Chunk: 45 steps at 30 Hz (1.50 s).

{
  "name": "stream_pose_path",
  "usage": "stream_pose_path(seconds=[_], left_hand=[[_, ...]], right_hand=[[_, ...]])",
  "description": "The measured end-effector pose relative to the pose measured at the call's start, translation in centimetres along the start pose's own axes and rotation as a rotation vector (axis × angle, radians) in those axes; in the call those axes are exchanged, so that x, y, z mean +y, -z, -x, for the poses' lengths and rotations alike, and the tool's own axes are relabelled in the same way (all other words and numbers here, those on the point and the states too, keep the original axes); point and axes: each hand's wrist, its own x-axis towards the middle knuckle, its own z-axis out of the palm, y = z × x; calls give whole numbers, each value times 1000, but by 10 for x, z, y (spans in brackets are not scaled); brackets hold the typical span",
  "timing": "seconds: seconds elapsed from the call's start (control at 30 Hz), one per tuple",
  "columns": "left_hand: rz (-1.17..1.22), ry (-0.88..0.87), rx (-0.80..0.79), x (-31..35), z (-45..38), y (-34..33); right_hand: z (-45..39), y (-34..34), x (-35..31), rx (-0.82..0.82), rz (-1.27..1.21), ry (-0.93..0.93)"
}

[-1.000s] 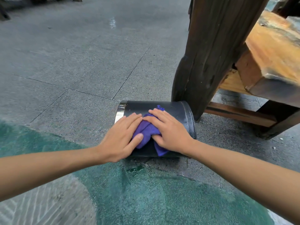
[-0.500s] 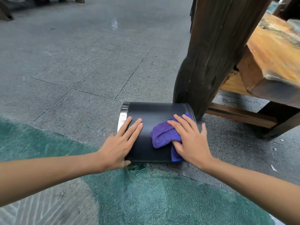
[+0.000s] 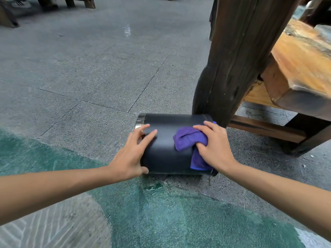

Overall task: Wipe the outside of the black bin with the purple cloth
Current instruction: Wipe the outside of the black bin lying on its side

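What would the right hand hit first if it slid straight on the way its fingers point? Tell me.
Probably the dark wooden post: the right hand, pressing the purple cloth on the black bin, points up-left past the bin's end; depth is unclear.

The bin [image 3: 168,140] lies sideways on the floor [image 3: 89,77], beside the post [image 3: 232,59].

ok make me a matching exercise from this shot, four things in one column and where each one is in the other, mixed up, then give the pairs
Things:
1. black bin
2. purple cloth
3. left hand
4. wooden post

Places:
A. flat on the bin's end with the shiny band
B. lying on its side on the stone floor
C. standing just behind the bin's right end
D. bunched under the right hand

Pairs: 1-B, 2-D, 3-A, 4-C
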Motion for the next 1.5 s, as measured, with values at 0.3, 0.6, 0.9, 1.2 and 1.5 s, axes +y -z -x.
stream_pose_path(seconds=[0.3,0.6,0.9,1.2,1.5], left_hand=[[86,292,74,12,1,-3],[112,465,-87,13,1,3],[289,335,-48,26,-20,37],[286,336,2,41,-33,47],[-65,82,148,42,-55,43]], right_hand=[[22,2,-8,-94,-86,-243],[30,-1,-12,-107,-34,-245],[-50,53,-12,-168,-11,-321],[-94,62,-26,-325,95,-431],[-91,47,-44,-106,265,-210]])
